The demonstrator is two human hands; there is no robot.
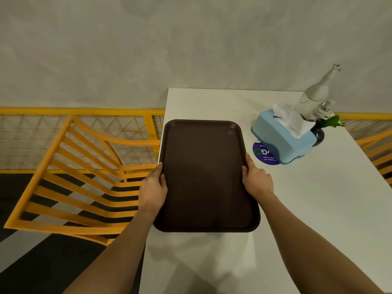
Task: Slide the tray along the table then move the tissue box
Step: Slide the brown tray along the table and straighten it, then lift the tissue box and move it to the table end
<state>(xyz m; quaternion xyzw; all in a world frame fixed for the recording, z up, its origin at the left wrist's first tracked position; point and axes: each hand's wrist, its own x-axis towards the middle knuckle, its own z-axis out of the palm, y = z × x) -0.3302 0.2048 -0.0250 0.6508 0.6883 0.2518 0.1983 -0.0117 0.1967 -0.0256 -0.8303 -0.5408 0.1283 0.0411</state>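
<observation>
A dark brown tray lies flat along the left edge of the white table, empty. My left hand grips its left rim and my right hand grips its right rim, thumbs over the edges. A light blue tissue box with a white tissue sticking out stands to the right of the tray's far end, apart from it and partly covering a purple round sticker.
Behind the tissue box stand a white bottle and a small dark vase with green leaves. A yellow slatted chair sits left of the table, with a yellow railing behind. Another yellow chair is at the right edge.
</observation>
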